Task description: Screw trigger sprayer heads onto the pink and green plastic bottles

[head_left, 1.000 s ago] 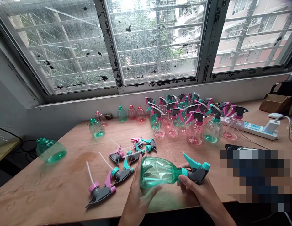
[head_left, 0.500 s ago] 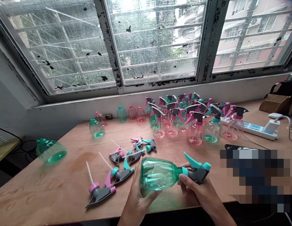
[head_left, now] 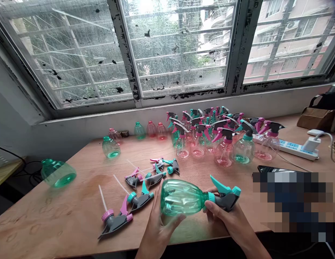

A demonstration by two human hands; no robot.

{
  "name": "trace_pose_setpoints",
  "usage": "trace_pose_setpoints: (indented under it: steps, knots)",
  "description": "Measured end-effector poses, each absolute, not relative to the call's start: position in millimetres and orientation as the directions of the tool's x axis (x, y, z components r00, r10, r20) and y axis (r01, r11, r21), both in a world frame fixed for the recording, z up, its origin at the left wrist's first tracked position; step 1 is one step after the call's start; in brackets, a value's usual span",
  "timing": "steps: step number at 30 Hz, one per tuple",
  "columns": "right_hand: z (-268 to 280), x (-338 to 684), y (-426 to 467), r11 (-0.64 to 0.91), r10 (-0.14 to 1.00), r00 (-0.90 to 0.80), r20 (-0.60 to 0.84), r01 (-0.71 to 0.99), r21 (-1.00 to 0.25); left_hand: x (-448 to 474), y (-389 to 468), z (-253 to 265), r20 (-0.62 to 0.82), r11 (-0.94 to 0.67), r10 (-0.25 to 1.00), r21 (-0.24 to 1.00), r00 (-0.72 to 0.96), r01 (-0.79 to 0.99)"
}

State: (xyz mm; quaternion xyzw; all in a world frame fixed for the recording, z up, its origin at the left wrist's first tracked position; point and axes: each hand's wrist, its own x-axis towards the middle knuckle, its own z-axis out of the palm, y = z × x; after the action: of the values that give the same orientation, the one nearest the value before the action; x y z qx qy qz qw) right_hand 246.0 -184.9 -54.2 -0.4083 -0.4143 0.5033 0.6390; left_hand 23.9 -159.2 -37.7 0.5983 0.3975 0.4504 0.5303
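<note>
A clear green spray bottle (head_left: 182, 198) lies sideways in the air above the table's front edge, its base to the left. My left hand (head_left: 160, 223) is wrapped round the base end, thumb below. At the neck, my right hand (head_left: 223, 216) closes its fingers by the teal collar of the grey and teal trigger sprayer (head_left: 225, 196), which sits on the bottle. Some of the right fingers are hidden behind the neck. Left of my hands lie several loose trigger sprayers, among them a pink and grey one (head_left: 113, 221) and a teal and grey one (head_left: 140, 199).
Several assembled spray bottles (head_left: 225, 151) stand in a group at the back. Bottles without sprayers include a green one (head_left: 58, 174) at the left edge and another (head_left: 111, 148) behind it. A power strip (head_left: 297, 148) and a brown bag (head_left: 318, 113) are on the right.
The bottle and both hands have shifted very slightly left, and the bottle's base end is a little higher. Both hands keep their hold.
</note>
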Motion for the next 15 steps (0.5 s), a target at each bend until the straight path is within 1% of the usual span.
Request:
trace_pose_setpoints:
  steps: [3, 7, 12, 15]
  knots:
    - [-56.1, 247.0, -184.6, 0.158, 0.983, 0.134, 0.122, -0.312, -0.937, 24.7, -158.6, -39.0, 0.139, -0.145, 0.948, 0.989, 0.285, -0.001]
    - [-57.4, 246.3, -184.6, 0.164, 0.983, 0.133, 0.126, -0.330, -0.930, 21.3, -158.2, -40.5, 0.134, -0.149, 0.943, 0.989, 0.305, 0.025]
    - [-56.0, 245.7, -184.6, 0.164, 0.984, 0.120, 0.132, -0.315, -0.935, 18.1, -157.7, -39.2, 0.173, -0.186, 0.935, 0.982, 0.311, 0.014]
    - [-53.4, 245.8, -184.4, 0.162, 0.983, 0.134, 0.126, -0.312, -0.936, 19.4, -156.4, -38.9, 0.167, -0.186, 0.938, 0.982, 0.303, 0.034]
